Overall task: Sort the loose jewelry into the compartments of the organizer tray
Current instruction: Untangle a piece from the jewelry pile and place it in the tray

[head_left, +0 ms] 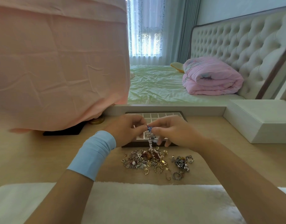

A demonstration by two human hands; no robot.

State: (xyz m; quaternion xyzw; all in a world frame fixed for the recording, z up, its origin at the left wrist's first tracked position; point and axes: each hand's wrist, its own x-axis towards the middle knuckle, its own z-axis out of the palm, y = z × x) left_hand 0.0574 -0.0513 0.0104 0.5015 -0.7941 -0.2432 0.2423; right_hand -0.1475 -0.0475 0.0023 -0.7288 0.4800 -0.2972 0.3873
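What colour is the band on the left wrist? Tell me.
Light blue. The wristband shows best in the head view.

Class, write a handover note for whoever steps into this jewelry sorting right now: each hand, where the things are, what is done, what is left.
Left hand: pinches the top of a beaded strand.
Right hand: pinches the same strand beside it.
The strand hangs over the near edge of the organizer tray, its lower end in the jewelry pile.
Done: nothing visibly sorted; far compartments look empty, the rest are hidden by the hands.
Left: the strand and the whole pile.
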